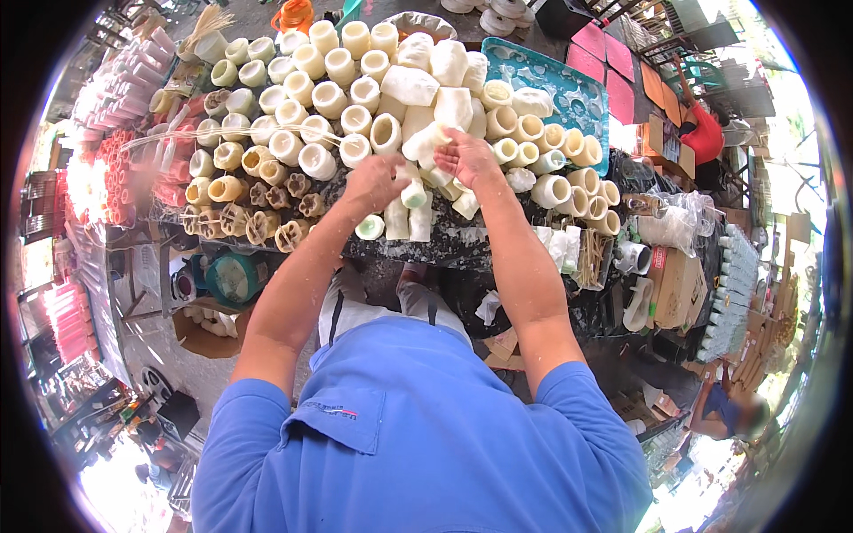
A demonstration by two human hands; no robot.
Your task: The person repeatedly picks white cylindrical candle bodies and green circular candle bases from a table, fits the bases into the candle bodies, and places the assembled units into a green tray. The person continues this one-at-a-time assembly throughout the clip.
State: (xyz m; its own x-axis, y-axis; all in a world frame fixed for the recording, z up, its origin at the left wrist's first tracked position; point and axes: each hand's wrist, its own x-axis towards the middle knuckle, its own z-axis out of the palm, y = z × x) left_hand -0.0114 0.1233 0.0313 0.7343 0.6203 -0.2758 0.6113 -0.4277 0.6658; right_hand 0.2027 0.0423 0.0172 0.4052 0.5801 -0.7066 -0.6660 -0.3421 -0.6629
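My left hand [375, 181] hangs over the middle of the table, fingers curled inward and slightly blurred; what they hold, if anything, is hidden. Close to its fingertips is a small pale-green and white wax cylinder [413, 193]. My right hand [469, 162] is beside a white wax lump [426, 145], its fingers spread, with no thing visibly gripped. Beyond both hands rises a heap of white wax pieces [454, 108]. Hollow cream candle cups [330, 99] stand in rows to the left. A bundle of thin pale strands [233, 132] lies across them, ending near my left hand.
A teal tray [577, 98] with wax residue sits at the back right. Cream cups [550, 190] lie on their sides at right; brown flower-shaped pieces [259, 226] line the front left. Pink cylinders [133, 84] stand far left. A person in red [704, 131] is at far right.
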